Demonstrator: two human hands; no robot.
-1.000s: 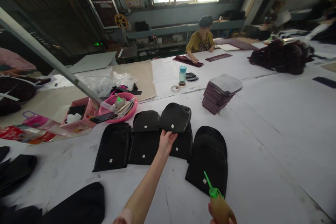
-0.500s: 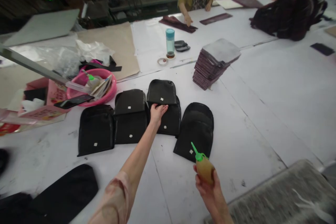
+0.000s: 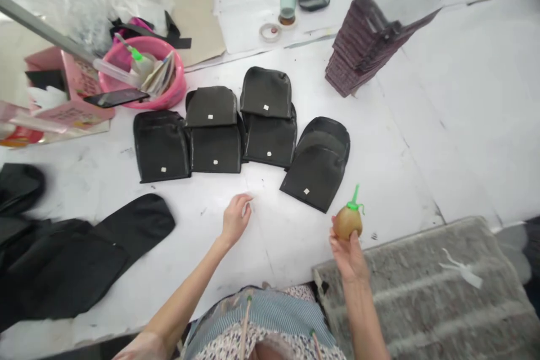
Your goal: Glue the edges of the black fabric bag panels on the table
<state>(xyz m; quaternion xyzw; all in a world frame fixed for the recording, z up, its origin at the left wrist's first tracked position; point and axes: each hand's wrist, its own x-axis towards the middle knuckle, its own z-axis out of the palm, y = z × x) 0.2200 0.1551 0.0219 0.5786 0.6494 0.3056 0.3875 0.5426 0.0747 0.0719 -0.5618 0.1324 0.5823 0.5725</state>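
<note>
Several black rounded-top fabric pieces (image 3: 267, 115) lie in overlapping rows on the white table (image 3: 422, 140), each bearing a small white square. My left hand (image 3: 235, 218) hovers empty over bare table just in front of them, fingers loosely curled and apart. My right hand (image 3: 347, 252) grips a brown squeeze bottle (image 3: 348, 219) with a green nozzle, held upright near the rightmost black piece (image 3: 317, 164).
A pink basin (image 3: 145, 73) with a phone and tools sits at the back left beside a pink box (image 3: 63, 95). A stack of maroon pieces (image 3: 375, 28) stands back right. Black fabric (image 3: 80, 253) lies left; a grey fuzzy mat (image 3: 426, 287) lies right.
My left hand let go of the upper black piece and drew back toward me. The right hand with the bottle moved nearer. The view tilted down.
</note>
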